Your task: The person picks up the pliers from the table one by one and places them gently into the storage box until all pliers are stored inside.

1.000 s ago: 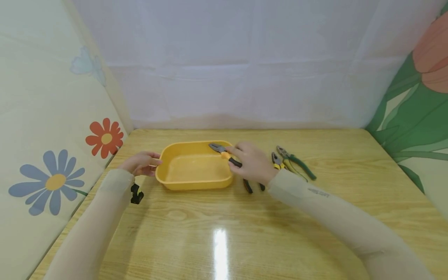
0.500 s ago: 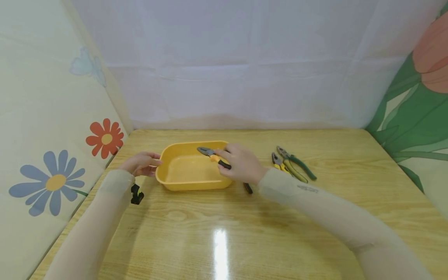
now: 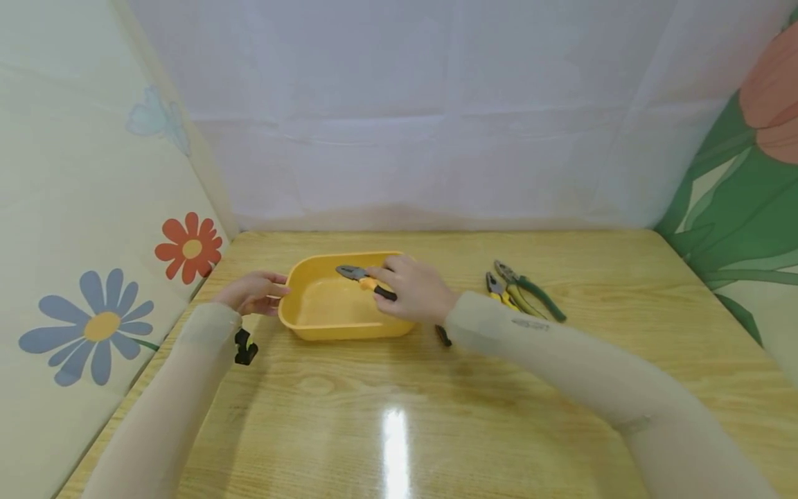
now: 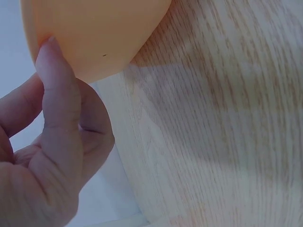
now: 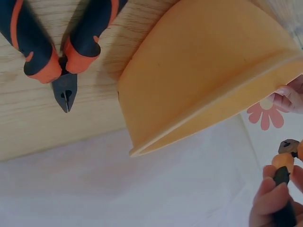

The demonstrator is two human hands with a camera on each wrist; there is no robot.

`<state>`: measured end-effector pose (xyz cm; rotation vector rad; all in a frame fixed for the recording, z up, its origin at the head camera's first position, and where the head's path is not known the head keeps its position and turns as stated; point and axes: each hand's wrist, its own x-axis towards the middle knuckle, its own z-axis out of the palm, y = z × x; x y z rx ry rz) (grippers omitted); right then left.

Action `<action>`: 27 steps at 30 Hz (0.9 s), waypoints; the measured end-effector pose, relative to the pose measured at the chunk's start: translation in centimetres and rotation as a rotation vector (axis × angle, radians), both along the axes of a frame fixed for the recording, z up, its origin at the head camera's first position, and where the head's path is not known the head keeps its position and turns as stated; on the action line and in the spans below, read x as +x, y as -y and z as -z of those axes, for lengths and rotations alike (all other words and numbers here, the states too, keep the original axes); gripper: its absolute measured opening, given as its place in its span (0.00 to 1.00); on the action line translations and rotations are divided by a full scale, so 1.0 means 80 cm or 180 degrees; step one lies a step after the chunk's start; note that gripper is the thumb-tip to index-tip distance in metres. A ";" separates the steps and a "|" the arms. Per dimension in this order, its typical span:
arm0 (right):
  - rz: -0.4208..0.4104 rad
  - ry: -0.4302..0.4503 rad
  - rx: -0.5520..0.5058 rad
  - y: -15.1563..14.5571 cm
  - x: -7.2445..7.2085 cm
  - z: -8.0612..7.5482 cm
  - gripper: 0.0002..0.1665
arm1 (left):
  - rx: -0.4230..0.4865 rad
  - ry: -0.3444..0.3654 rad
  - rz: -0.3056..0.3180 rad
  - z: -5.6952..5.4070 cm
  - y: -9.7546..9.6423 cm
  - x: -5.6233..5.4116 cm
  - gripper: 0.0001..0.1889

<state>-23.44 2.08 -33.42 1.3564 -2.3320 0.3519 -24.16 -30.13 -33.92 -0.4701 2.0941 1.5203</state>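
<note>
A yellow plastic bin (image 3: 349,333) stands on the table. At its left end my left hand (image 3: 252,291) pinches the rim, the thumb (image 4: 57,71) lying against the outer wall in the left wrist view. Over the bin's right half, my right hand (image 3: 416,291) grips combination pliers (image 3: 369,283) by their orange-and-black handles. Their grey head points left above the bin floor. Black-and-orange diagonal cutters (image 5: 65,87) lie right of the bin; in the head view my right hand and sleeve hide all but a handle end.
Farther right lie pliers with yellow handles (image 3: 501,294) and pliers with green handles (image 3: 541,298), close together. A small black object (image 3: 246,346) shows beside my left cuff. A white sheet (image 3: 436,138) hangs behind the table, with flower-patterned panels at both sides.
My right hand has carried the combination pliers leftward, from the bin's right rim to above its inside. The left hand and the bin have stayed in place.
</note>
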 end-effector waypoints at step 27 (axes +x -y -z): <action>-0.0132 0.0404 0.0500 0.040 -0.010 0.004 0.25 | 0.0032 -0.0073 0.0103 0.001 0.001 0.001 0.27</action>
